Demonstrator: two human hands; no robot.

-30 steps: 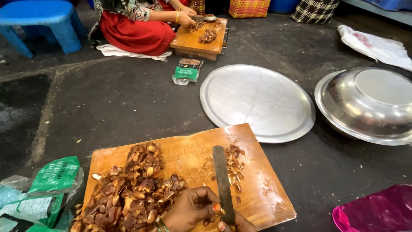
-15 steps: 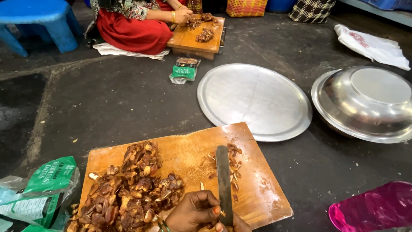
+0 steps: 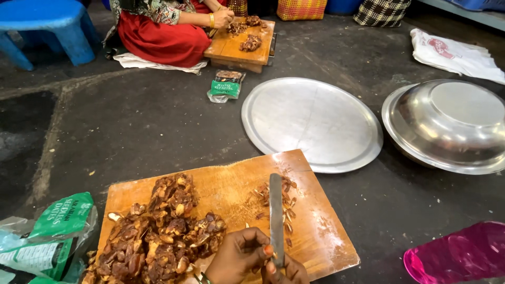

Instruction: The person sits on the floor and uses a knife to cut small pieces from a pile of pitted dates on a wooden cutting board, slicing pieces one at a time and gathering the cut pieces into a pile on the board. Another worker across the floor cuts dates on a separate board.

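Note:
A wooden cutting board (image 3: 221, 184) lies on the dark floor in front of me. A big heap of sticky brown dates (image 3: 158, 231) covers its left half. A long knife (image 3: 275, 210) stands on the board, blade pointing away, with a few chopped date pieces (image 3: 288, 202) beside it. My right hand (image 3: 286, 272) grips the knife's handle at the bottom edge of the view. My left hand (image 3: 236, 257) is curled, fingertips pressed to the blade's base. Anything pinched between its fingers is hidden.
A flat round metal tray (image 3: 313, 123) and a steel bowl (image 3: 452, 126) lie beyond the board. A pink tub (image 3: 463, 255) sits at bottom right, green date packets (image 3: 47, 236) at bottom left. Another person in red (image 3: 163, 31) works dates on a far board (image 3: 236, 50), near a blue stool (image 3: 42, 26).
The knife and both my hands stay in nearly the same place on the board. My view has shifted slightly. The other person's hands have moved on the far board.

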